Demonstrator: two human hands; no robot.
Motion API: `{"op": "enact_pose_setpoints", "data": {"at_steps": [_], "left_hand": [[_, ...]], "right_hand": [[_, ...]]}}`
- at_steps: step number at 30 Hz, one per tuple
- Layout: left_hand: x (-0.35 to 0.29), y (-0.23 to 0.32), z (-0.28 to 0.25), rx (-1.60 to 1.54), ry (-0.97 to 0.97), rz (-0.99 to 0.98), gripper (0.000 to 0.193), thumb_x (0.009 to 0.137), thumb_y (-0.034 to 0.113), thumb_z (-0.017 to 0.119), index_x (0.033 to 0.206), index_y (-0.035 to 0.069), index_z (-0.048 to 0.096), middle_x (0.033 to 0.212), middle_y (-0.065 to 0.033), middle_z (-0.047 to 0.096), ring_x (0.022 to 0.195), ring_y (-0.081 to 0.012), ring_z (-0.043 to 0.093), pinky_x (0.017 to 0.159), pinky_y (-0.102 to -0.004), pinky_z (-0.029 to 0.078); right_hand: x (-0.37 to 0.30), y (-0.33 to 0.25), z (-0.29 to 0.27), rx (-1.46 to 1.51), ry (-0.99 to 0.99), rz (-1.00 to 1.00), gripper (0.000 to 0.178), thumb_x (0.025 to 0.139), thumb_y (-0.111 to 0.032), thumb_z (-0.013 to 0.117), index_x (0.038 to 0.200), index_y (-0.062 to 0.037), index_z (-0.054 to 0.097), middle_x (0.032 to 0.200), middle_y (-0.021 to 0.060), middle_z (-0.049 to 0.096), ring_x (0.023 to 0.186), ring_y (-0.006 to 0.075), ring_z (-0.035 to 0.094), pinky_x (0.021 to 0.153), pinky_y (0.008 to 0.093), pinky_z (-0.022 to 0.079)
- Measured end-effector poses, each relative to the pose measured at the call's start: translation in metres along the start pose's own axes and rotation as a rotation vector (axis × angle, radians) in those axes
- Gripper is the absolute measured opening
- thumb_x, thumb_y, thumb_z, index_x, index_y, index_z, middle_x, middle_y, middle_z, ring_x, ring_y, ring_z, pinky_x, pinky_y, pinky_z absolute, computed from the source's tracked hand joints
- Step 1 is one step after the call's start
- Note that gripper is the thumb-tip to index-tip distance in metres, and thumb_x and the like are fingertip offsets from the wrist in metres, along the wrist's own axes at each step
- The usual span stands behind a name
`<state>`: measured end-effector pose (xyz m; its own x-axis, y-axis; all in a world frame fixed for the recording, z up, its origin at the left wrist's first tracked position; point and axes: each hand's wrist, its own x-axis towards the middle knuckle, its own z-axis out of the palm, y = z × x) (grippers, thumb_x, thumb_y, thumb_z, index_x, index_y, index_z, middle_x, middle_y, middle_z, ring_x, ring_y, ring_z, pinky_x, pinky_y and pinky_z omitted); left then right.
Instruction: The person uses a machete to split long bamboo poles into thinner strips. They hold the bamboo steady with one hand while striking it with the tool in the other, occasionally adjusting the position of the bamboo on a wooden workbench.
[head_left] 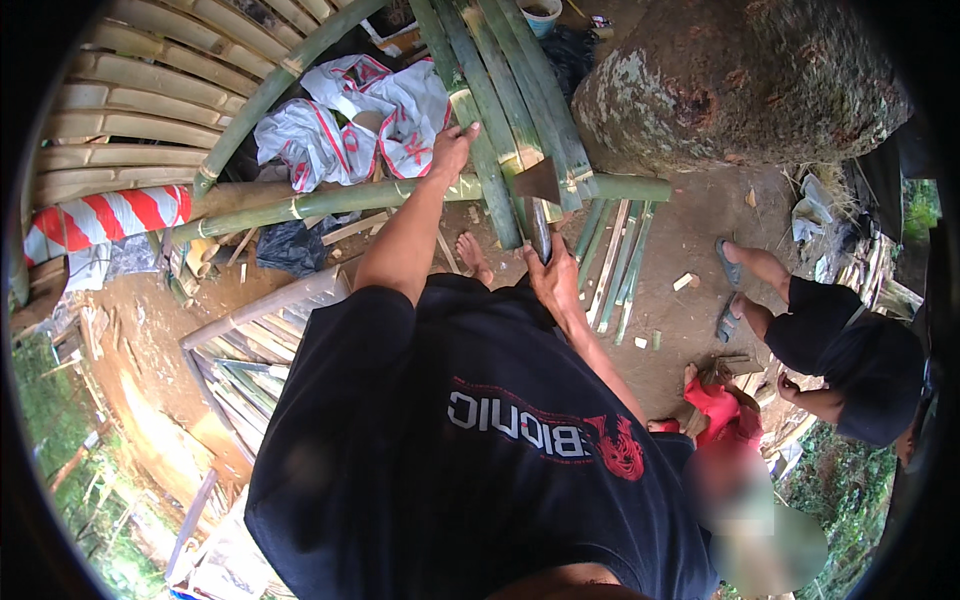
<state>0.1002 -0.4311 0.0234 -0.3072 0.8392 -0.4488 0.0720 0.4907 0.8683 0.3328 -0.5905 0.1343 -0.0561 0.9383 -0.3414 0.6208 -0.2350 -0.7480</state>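
A split bamboo strip (488,180) slants over a green bamboo crossbar (410,192), its lower end near my body. My left hand (452,152) is closed around the strip's left edge, thumb stretched along the top. Low by the strip's end, my right hand (553,280) grips a chopping knife (538,184) with a dark, flared blade pointing away from me. The blade lies over the ends of several green bamboo slats (530,110), just right of the strip. Whether its edge touches them I cannot tell. The knife's handle is mostly hidden in my fingers.
White and red plastic sacks (370,120) lie left of the slats. A large boulder (745,80) stands at the far right. More cut bamboo strips (618,265) lie on the ground to the right. One person in black (850,360) and another in red (725,405) are at the right.
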Motion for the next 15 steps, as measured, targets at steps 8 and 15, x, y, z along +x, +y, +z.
{"op": "enact_pose_setpoints", "data": {"at_steps": [8, 15], "left_hand": [[0.014, -0.023, 0.008, -0.073, -0.026, -0.021, 0.039, 0.087, 0.038, 0.071, 0.097, 0.0, 0.071, 0.088, -0.0031, 0.068, 0.08, -0.0126, 0.057, 0.075, -0.0324, 0.046], [0.014, -0.037, 0.011, -0.181, -0.051, -0.027, 0.037, 0.087, 0.035, 0.072, 0.104, 0.002, 0.071, 0.095, -0.0029, 0.069, 0.085, -0.0113, 0.057, 0.078, -0.0304, 0.046]], "right_hand": [[0.026, -0.056, -0.026, -0.083, -0.088, -0.102, 0.038, 0.095, -0.032, 0.056, 0.103, 0.0049, 0.049, 0.075, 0.0354, 0.061, 0.077, 0.0527, 0.061, 0.067, 0.0554, 0.049], [0.024, -0.045, -0.02, -0.204, -0.126, -0.169, 0.037, 0.094, -0.031, 0.057, 0.099, 0.004, 0.048, 0.072, 0.0345, 0.06, 0.075, 0.0528, 0.061, 0.064, 0.0565, 0.048]]}}
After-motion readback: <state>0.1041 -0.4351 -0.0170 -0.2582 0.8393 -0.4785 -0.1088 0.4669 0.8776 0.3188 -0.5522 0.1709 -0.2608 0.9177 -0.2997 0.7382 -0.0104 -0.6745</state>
